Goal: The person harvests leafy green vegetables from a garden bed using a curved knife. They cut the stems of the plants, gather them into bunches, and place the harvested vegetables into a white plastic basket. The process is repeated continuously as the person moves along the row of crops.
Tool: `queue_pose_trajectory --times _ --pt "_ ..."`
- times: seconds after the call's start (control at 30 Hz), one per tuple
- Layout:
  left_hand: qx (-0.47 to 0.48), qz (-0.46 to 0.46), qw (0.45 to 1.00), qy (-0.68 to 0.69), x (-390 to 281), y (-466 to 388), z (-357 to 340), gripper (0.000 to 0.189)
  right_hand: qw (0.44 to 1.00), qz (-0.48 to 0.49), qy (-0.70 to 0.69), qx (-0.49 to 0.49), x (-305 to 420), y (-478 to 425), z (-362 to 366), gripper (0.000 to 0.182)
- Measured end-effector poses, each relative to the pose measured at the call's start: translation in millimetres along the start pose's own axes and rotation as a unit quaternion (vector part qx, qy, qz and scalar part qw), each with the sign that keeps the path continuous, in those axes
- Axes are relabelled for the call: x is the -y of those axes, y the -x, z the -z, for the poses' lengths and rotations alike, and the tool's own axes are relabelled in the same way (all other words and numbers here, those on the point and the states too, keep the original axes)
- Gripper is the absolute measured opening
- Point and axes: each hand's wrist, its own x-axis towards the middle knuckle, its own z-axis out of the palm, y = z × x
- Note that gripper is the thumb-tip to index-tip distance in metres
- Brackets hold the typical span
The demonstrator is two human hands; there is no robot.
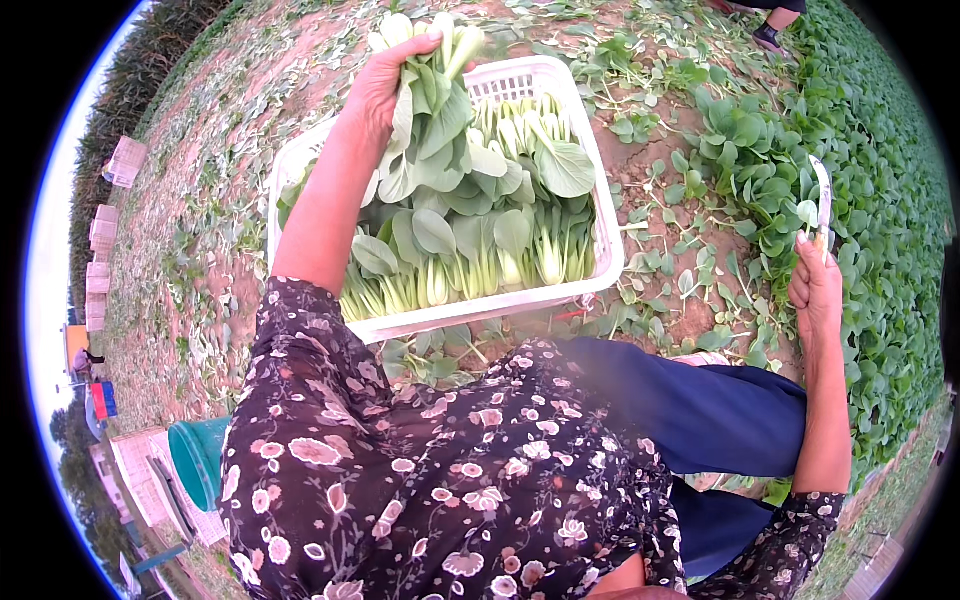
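My left hand (pixel 382 79) grips a bunch of green leafy vegetables, bok choy by the look of it (pixel 439 112), with the pale stem ends up and the leaves hanging down. The bunch is over the far left part of a white plastic crate (pixel 480 306). Rows of bok choy (pixel 450 277) lie in the crate, stem ends towards its near and far sides. Out to the right, my right hand (pixel 816 289) holds a small curved knife (pixel 823 199) by its handle, blade pointing away from me. A small leaf is beside the blade.
Dense growing greens (pixel 885 315) cover the right side. Trimmed leaves (pixel 675 285) litter the soil around the crate. Another person's foot (pixel 769 34) shows at the top right. A green bucket (pixel 199 457) stands at the lower left; stacked crates (pixel 97 277) stand along the far left.
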Motion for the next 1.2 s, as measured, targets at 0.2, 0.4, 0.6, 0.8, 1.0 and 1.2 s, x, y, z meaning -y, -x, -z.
queue_pose_trajectory --times 0.2,0.4,0.6,0.8,1.0,1.2 --pt "-0.185 0.127 0.974 -0.020 -2 30 190 0.040 1.000 -0.008 0.017 0.020 -2 1 -7 0.021" --pt "-0.324 0.031 0.941 -0.092 73 64 254 0.038 1.000 -0.017 0.014 0.023 -3 -2 1 0.024" --pt "-0.265 -0.002 0.956 -0.129 60 69 201 0.045 0.998 -0.005 0.060 0.008 9 4 0 0.025" --pt "-0.401 -0.035 0.640 -0.654 39 96 137 0.057 0.997 -0.005 0.082 0.004 6 8 4 0.024" --pt "-0.304 -0.269 0.340 -0.848 11 94 143 0.052 0.995 0.005 0.093 -0.029 11 5 3 0.024" --pt "-0.161 -0.154 0.421 -0.879 36 67 174 0.058 0.993 0.032 0.099 -0.048 23 5 12 0.030"
